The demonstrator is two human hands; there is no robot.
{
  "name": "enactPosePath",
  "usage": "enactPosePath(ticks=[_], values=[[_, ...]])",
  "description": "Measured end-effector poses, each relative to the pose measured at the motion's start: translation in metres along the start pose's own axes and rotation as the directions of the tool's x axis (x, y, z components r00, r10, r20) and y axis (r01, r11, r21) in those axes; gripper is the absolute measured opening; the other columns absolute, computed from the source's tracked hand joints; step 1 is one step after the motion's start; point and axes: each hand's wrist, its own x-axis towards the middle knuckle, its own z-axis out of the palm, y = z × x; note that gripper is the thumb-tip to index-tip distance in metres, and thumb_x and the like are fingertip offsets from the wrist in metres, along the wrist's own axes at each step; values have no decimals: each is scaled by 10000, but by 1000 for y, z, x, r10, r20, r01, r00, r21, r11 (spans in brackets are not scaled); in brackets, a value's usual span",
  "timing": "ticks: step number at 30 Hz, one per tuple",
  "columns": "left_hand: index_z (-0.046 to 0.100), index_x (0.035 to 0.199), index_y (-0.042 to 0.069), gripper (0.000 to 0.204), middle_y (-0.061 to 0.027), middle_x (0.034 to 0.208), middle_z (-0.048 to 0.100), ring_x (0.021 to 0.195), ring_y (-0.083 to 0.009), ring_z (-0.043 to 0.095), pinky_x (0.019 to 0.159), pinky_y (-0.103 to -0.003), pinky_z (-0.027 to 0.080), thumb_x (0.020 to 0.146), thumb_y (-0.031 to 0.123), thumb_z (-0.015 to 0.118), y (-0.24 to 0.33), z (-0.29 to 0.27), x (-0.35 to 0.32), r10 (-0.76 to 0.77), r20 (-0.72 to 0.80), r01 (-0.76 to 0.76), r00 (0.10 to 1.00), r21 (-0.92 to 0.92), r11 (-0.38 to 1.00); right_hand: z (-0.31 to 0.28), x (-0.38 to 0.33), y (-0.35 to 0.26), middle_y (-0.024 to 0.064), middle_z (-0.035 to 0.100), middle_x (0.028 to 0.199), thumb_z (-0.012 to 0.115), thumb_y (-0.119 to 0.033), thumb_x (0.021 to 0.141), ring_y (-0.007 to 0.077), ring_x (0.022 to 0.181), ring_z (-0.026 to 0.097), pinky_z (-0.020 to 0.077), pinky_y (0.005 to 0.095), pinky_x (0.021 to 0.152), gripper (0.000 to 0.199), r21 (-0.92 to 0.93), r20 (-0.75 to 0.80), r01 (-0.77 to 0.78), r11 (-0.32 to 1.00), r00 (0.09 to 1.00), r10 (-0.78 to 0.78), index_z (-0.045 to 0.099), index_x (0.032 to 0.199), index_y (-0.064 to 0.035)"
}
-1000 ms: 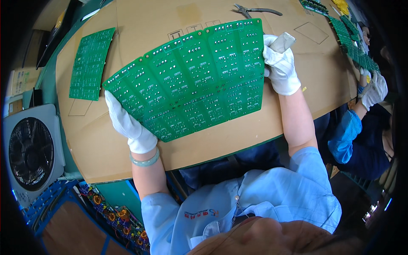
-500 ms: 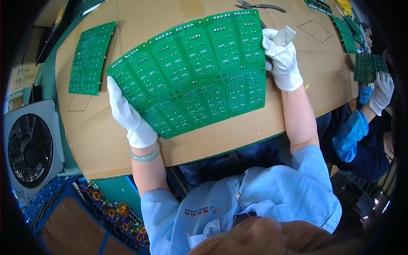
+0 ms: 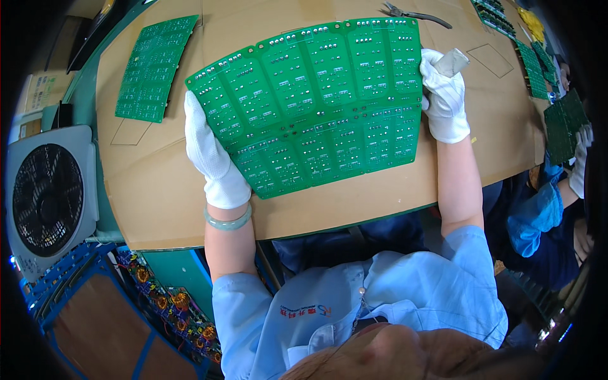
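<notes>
The green circuit board (image 3: 316,107) is held in the upper middle of the frame, over the tan-topped table (image 3: 158,202), which spreads across most of the upper half. The board's face of solder points is toward the camera; whether its lower edge touches the table cannot be told.

At the far left stands a grey-white fan (image 3: 49,199). The forearms rise from blue sleeves, elbows apart. The gloved left hand (image 3: 215,152) stretches up and leans left along the board's slanted left edge, its grip closed on that edge, most fingers hidden. The gloved right hand (image 3: 445,104) is upright and curled, gripping the right edge near the upper corner.

A second green board (image 3: 157,69) lies at the upper left. At the right rim, a co-worker's gloved hand (image 3: 580,161) is at a dark green board (image 3: 565,126). Pliers (image 3: 418,15) lie at the upper right, above a pale stub (image 3: 451,63) protruding from the right hand. A pale green bangle (image 3: 229,221) circles the left wrist.
</notes>
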Motion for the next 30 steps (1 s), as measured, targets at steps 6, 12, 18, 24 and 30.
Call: enactPosePath(ticks=[6,12,18,24,30], values=[[489,1207,31,368,-60,1103,574,950,-130,584,817,-264,481,969,279,359,4,4,-3,-32,-18,31,999,-52,998,0,-1,-2,48,587,655,617,-217,782,66,398,373,223,210,371,255,-48,-28,1,999,1000,-2,611,910,3],[494,1204,42,365,-58,1080,586,914,-126,596,774,-253,495,962,291,381,6,7,-1,-91,-50,85,995,-104,991,3,0,-5,36,571,639,598,-246,799,59,397,355,220,208,380,272,-122,-49,2,993,999,-8,608,901,6],[515,1174,48,355,-52,1049,599,890,-125,603,753,-249,496,961,301,386,8,9,0,-151,-66,141,986,-137,980,4,3,-4,32,574,649,603,-247,807,55,401,369,229,202,376,278,-114,-69,-5,993,998,-3,599,910,11],[543,1133,81,352,-29,1021,593,878,-106,566,762,-245,463,949,350,409,14,11,0,-210,-39,201,977,-166,966,2,7,0,16,566,646,608,-262,833,46,402,378,230,194,370,298,-135,-67,0,991,998,-9,590,947,13],[558,1107,78,370,-32,1002,596,868,-118,567,755,-246,464,942,376,415,18,14,0,-212,-5,209,977,-167,964,-8,11,4,51,608,753,551,-201,886,50,423,396,243,190,373,287,-178,14,6,984,1000,-4,544,1045,37]])
